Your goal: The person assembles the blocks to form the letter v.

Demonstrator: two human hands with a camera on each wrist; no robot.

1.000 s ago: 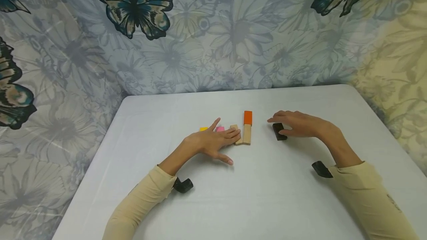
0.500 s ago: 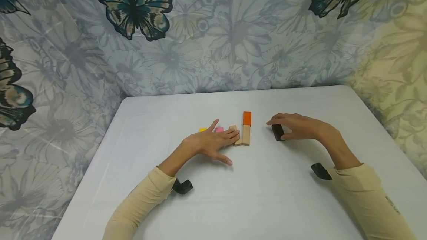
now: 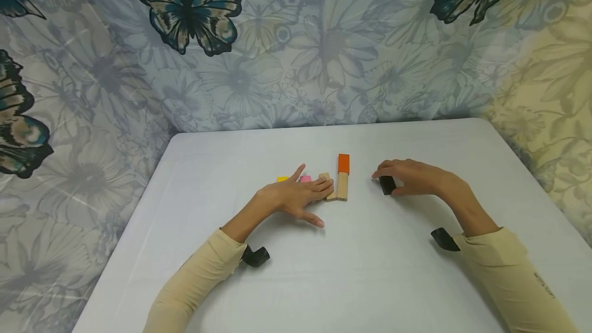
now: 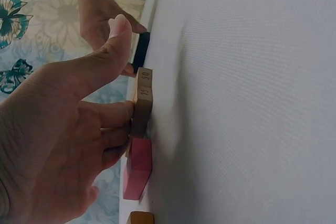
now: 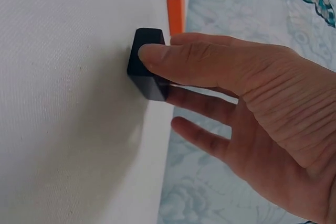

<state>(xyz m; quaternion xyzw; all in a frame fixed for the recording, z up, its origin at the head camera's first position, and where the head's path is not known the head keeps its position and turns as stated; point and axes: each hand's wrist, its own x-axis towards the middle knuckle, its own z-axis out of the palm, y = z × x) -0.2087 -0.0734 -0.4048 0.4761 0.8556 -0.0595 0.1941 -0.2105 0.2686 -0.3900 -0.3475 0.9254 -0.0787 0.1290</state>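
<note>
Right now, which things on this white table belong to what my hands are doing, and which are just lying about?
Likely in use:
Black rectangular block, pinched by the right hand
Pale wooden number-printed blocks, at the left hand

Seemingly just lying by:
Pink block
Partly hidden yellow block
Orange rectangular block

White desk with rounded far corners, bearing yellow block, pink block, wooden blocks, orange block and, to the right, black block.
</note>
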